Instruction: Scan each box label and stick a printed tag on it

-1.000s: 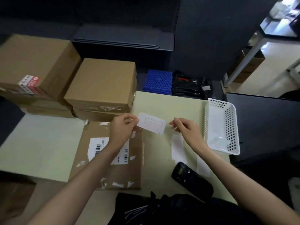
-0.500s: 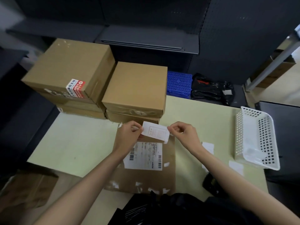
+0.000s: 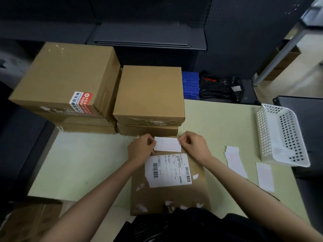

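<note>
A flat cardboard box point(image 3: 174, 196) lies in front of me on the pale green table point(image 3: 78, 163), with a white shipping label point(image 3: 168, 170) carrying barcodes on its top. Just above that label, at the box's far edge, I hold a small white printed tag point(image 3: 167, 144) by its two short ends. My left hand point(image 3: 140, 150) pinches the tag's left end and my right hand point(image 3: 195, 145) pinches its right end. The tag lies low over the box; whether it touches the cardboard I cannot tell.
Two stacks of brown boxes stand behind: a large one point(image 3: 68, 79) with a red-and-white sticker at left, a smaller one point(image 3: 150, 95) beside it. Loose white tags point(image 3: 234, 159) and backing strips point(image 3: 264, 177) lie to the right, near a white plastic basket point(image 3: 281, 135).
My right hand has taken the tag's right end, and both hands have brought the tag down over the far edge of the flat box. The view has swung left, so the scanner is out of sight.
</note>
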`<state>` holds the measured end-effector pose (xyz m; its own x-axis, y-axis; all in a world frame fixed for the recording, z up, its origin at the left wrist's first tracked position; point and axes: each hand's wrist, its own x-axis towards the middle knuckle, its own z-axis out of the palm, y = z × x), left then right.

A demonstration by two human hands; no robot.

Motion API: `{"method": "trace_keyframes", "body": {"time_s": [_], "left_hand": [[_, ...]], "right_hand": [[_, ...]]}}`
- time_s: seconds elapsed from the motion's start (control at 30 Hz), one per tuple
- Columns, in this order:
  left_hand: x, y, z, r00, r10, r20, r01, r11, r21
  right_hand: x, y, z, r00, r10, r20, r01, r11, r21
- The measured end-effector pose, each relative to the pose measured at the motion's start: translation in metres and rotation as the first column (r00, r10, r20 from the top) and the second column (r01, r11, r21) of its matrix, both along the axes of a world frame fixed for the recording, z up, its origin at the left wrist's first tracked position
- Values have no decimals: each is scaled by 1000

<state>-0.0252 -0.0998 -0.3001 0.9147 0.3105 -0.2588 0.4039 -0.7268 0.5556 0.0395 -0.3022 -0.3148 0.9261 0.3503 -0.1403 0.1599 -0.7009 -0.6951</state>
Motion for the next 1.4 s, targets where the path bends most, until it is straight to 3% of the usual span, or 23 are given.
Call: {"method": "trace_keyframes", "body": {"time_s": [0.43,0.7,0.87,1.0,1.2,1.4], "left_hand": [[4,2,-23,996,-48,74,42,996,77],[-5,9,-21,971,-114,212,114,993,13],[-23,13,-35,914,-295,277,221,937,269],[-20,8,-38,915,-302,266,200,915,349],[-13,2,-30,948,-253,194,186,933,309],[-23,9,-27,950,-208,232,144,954,264]], "right_hand": [[-5,10,-3,997,-18,73,24,996,-89],[-4,7,0,997,-52,62,54,998,-42],[-25,-4,-17,933,150,326,-90,977,-193],[-32,-5,-26,900,189,394,-95,965,-246],[-33,-5,-27,905,163,392,-90,976,-199],[-32,-10,-23,932,122,342,-76,987,-144]]}}
